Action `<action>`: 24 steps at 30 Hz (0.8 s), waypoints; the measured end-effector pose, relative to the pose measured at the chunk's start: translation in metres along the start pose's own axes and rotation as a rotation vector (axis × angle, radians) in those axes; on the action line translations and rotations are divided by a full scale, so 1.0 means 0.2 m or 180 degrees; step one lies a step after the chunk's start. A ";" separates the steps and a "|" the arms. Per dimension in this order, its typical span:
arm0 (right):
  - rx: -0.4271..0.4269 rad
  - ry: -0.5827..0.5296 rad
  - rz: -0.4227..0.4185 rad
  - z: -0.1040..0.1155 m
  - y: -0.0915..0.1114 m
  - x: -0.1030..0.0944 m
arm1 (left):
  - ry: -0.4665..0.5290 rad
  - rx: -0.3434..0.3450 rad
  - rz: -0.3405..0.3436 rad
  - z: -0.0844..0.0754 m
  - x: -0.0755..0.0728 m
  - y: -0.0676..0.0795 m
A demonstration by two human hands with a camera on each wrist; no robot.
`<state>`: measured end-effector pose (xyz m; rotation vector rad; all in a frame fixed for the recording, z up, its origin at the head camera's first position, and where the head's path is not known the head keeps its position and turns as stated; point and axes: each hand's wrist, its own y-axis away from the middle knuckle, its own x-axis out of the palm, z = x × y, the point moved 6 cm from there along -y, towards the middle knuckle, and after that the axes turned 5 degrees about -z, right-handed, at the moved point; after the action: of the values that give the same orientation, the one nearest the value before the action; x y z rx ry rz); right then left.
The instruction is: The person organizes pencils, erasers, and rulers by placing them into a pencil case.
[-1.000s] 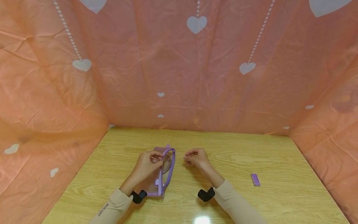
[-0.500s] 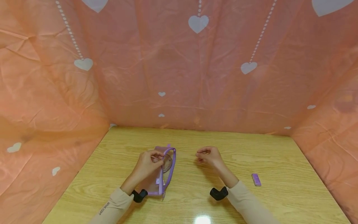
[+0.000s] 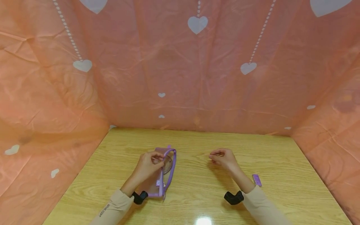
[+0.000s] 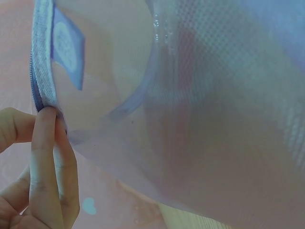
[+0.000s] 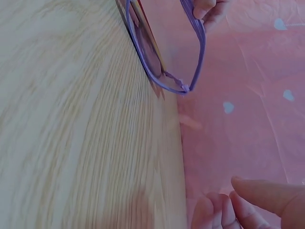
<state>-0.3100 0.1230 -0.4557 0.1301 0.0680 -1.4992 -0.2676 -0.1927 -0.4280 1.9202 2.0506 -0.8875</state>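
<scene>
A see-through purple zip pouch [image 3: 154, 187] lies left of the table's middle, its zipped mouth gaping to the right. My left hand [image 3: 148, 163] pinches the zipper edge [image 4: 44, 62] between thumb and fingers, as the left wrist view shows close up. Inside the mouth a round, clear disc with scale marks [image 3: 168, 165] shows. In the right wrist view a thin yellow and red stick [image 5: 152, 38] also shows within the pouch. My right hand [image 3: 225, 159] hovers over the table well to the right of the pouch, fingers loosely bent, with nothing visible in them.
A small purple rectangular block [image 3: 257, 180] lies on the wooden table [image 3: 292, 193], just beyond the right forearm. An orange-pink cloth with white hearts [image 3: 180, 78] encloses the back and sides of the table.
My right hand has moved steadily right, away from the pouch and toward the small purple block. The left hand and the pouch have stayed in place.
</scene>
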 end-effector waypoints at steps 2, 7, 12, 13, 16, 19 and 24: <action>-0.0031 0.0040 -0.0003 0.00 0.01 -0.03 | 0.0005 0.0015 -0.0002 0.00 0.00 0.00; -0.0121 0.0244 -0.0075 0.01 0.04 -0.11 | 0.0006 -0.0005 0.0010 0.00 0.01 0.00; -0.0162 0.0604 -0.0226 0.02 0.06 -0.19 | 0.0016 -0.0022 0.0025 0.00 0.01 0.00; -0.0153 0.0668 -0.0260 0.02 0.07 -0.21 | 0.0022 -0.0023 0.0024 0.00 0.01 0.00; -0.0143 0.0812 -0.0316 0.02 0.09 -0.26 | 0.0041 -0.0026 0.0025 0.00 0.01 0.00; -0.0147 0.0888 -0.0352 0.02 0.11 -0.31 | 0.0050 -0.0028 0.0025 0.00 0.01 0.00; -0.0190 0.1052 -0.0457 0.02 0.15 -0.38 | 0.0023 -0.0001 0.0014 0.00 0.01 0.00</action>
<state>-0.2860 0.2007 -0.4409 0.3298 0.3945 -1.6049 -0.2688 -0.1916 -0.4291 1.9298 2.0497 -0.8806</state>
